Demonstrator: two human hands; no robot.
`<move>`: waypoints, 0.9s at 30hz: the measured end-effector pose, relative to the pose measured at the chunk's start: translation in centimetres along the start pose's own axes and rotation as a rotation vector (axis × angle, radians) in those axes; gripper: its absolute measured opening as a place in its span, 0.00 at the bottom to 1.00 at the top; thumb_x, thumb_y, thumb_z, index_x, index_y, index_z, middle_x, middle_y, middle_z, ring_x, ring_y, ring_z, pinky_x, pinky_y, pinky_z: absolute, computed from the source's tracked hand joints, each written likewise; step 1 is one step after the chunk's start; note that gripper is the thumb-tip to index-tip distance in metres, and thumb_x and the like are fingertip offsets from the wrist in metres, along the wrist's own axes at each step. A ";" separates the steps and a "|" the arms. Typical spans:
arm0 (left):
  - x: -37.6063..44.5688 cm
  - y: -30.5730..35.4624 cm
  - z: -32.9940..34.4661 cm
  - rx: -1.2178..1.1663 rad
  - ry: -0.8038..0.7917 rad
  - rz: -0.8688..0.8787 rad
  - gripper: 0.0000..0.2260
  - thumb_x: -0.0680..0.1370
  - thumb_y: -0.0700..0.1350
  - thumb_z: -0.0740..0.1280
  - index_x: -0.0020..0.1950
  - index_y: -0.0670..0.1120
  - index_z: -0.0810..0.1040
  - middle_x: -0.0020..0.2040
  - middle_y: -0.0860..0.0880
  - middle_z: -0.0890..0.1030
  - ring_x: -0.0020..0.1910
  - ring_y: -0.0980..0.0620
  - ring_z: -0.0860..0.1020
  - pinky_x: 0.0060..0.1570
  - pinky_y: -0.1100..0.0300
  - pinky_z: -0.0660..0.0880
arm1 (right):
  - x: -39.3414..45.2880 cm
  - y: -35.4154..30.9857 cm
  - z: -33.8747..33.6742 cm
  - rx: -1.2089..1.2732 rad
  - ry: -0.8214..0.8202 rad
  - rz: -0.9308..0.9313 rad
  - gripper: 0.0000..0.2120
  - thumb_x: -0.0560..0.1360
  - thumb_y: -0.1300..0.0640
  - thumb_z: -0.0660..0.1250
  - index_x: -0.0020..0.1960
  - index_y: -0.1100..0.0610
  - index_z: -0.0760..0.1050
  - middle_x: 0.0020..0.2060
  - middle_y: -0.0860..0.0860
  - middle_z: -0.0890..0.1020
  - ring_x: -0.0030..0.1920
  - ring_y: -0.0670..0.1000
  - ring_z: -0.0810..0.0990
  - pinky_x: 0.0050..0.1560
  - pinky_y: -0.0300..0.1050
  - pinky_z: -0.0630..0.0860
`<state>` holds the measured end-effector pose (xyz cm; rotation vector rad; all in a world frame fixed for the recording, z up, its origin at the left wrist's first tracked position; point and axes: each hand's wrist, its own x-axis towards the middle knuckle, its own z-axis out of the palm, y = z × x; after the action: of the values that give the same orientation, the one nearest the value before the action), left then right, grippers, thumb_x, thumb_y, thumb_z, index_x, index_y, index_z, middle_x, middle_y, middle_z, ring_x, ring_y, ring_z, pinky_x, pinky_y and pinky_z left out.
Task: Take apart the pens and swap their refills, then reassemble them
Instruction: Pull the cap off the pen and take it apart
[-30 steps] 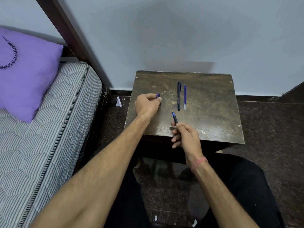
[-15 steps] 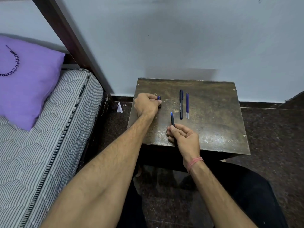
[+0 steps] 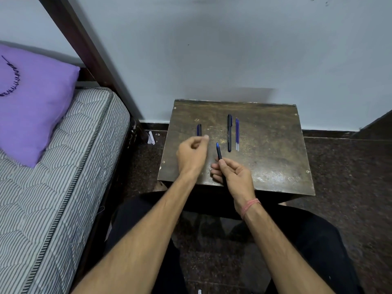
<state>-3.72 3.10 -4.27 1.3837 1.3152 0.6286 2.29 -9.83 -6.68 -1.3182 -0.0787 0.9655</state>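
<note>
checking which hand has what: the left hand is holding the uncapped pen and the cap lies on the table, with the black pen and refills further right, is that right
Not quite: the head view shows the right hand holding the uncapped pen, not the left hand. The rest stands: the cap lies on the table, with the black pen and refills further right.

**Around the bench**

We see a dark, worn wooden bench point(image 3: 275, 166) set against a pale wall point(image 3: 212, 49). To our left lies a striped mattress point(image 3: 53, 187) with a purple pillow point(image 3: 31, 102) on it, beside a dark bed post point(image 3: 84, 49). A scrap of white paper point(image 3: 151, 137) lies on the speckled floor point(image 3: 350, 177).
</note>
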 end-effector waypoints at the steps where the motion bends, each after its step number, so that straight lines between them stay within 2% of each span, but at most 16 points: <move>1: -0.8 -0.8 -0.1 -0.040 -0.112 0.007 0.11 0.84 0.53 0.74 0.51 0.48 0.91 0.43 0.54 0.90 0.40 0.62 0.83 0.47 0.64 0.78 | 0.0 -0.1 -0.1 -0.019 -0.022 -0.005 0.09 0.88 0.60 0.68 0.61 0.62 0.86 0.44 0.55 0.90 0.42 0.49 0.88 0.48 0.39 0.88; 3: -2.1 -1.8 -0.4 -0.133 -0.301 0.011 0.13 0.88 0.49 0.68 0.54 0.46 0.91 0.45 0.50 0.89 0.40 0.62 0.83 0.48 0.66 0.78 | -0.2 -0.2 -0.4 -0.062 -0.065 -0.022 0.12 0.89 0.59 0.65 0.61 0.61 0.87 0.42 0.53 0.88 0.41 0.48 0.86 0.48 0.40 0.87; 6: -3.0 -1.7 -0.9 -0.205 -0.455 0.027 0.13 0.90 0.43 0.64 0.59 0.50 0.89 0.50 0.51 0.89 0.44 0.62 0.83 0.50 0.67 0.80 | -0.7 -0.3 -0.7 -0.098 -0.103 -0.030 0.13 0.90 0.58 0.63 0.58 0.59 0.86 0.40 0.51 0.85 0.38 0.47 0.83 0.46 0.40 0.86; 8: -3.4 -1.1 -1.1 -0.265 -0.513 -0.002 0.12 0.91 0.42 0.63 0.60 0.49 0.88 0.53 0.49 0.89 0.40 0.58 0.83 0.42 0.64 0.82 | -0.9 -0.5 -0.7 -0.114 -0.124 -0.031 0.14 0.91 0.58 0.61 0.55 0.58 0.86 0.39 0.51 0.83 0.37 0.47 0.81 0.43 0.39 0.85; 10: -3.8 -0.6 -1.2 -0.371 -0.575 -0.071 0.12 0.90 0.41 0.63 0.59 0.46 0.88 0.52 0.40 0.86 0.33 0.52 0.78 0.32 0.57 0.80 | -0.9 -0.7 -0.7 -0.110 -0.145 -0.026 0.15 0.91 0.58 0.60 0.54 0.59 0.84 0.38 0.52 0.82 0.37 0.47 0.78 0.41 0.39 0.83; 12: -3.9 -0.4 -1.3 -0.435 -0.626 -0.109 0.11 0.90 0.41 0.64 0.62 0.42 0.87 0.47 0.36 0.82 0.29 0.46 0.76 0.29 0.55 0.79 | -0.9 -0.8 -0.9 -0.099 -0.173 -0.013 0.15 0.91 0.58 0.59 0.56 0.60 0.84 0.38 0.51 0.81 0.36 0.47 0.77 0.39 0.40 0.81; 13: -3.9 -0.4 -1.4 -0.449 -0.637 -0.117 0.11 0.90 0.41 0.64 0.64 0.39 0.86 0.46 0.37 0.84 0.30 0.45 0.76 0.29 0.53 0.80 | -0.9 -0.9 -1.1 -0.094 -0.190 -0.005 0.15 0.91 0.57 0.59 0.57 0.60 0.84 0.38 0.50 0.80 0.35 0.47 0.76 0.38 0.40 0.80; 15: -3.8 -0.5 -1.5 -0.451 -0.634 -0.110 0.10 0.89 0.41 0.67 0.63 0.39 0.86 0.50 0.41 0.88 0.31 0.47 0.80 0.31 0.51 0.84 | -0.9 -1.0 -1.6 -0.084 -0.223 0.013 0.16 0.91 0.56 0.59 0.57 0.59 0.85 0.37 0.48 0.80 0.34 0.46 0.75 0.35 0.38 0.78; 18: -3.7 -0.7 -1.5 -0.438 -0.598 -0.095 0.08 0.86 0.42 0.71 0.54 0.47 0.92 0.55 0.36 0.83 0.30 0.51 0.82 0.37 0.53 0.87 | -0.8 -1.2 -2.0 -0.046 -0.269 0.032 0.16 0.91 0.55 0.59 0.56 0.59 0.84 0.36 0.47 0.78 0.31 0.44 0.72 0.30 0.37 0.73; 21: -3.8 -0.9 -1.2 -0.445 -0.542 -0.078 0.10 0.85 0.43 0.73 0.48 0.52 0.93 0.54 0.36 0.80 0.31 0.55 0.83 0.35 0.59 0.85 | -0.8 -1.0 -1.6 -0.056 -0.245 0.009 0.15 0.91 0.55 0.59 0.55 0.58 0.83 0.35 0.48 0.76 0.31 0.44 0.69 0.30 0.36 0.68; 24: -4.0 -1.1 -0.8 -0.448 -0.470 -0.072 0.09 0.84 0.43 0.75 0.48 0.51 0.93 0.47 0.39 0.83 0.30 0.57 0.83 0.34 0.63 0.83 | -1.1 -0.7 -0.9 -0.069 -0.179 -0.031 0.15 0.91 0.56 0.60 0.54 0.59 0.83 0.35 0.48 0.76 0.30 0.43 0.68 0.29 0.35 0.66; 27: -4.0 -1.3 -0.2 -0.447 -0.422 -0.111 0.06 0.83 0.44 0.76 0.52 0.45 0.92 0.36 0.46 0.82 0.27 0.53 0.80 0.30 0.59 0.82 | -1.4 -0.6 -0.5 -0.096 -0.111 -0.056 0.15 0.91 0.56 0.60 0.53 0.59 0.83 0.34 0.47 0.76 0.30 0.42 0.68 0.29 0.35 0.65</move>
<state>-5.38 -0.78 -4.29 0.9983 0.8422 0.4843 1.99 -11.07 -5.64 -1.3432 -0.2483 0.9970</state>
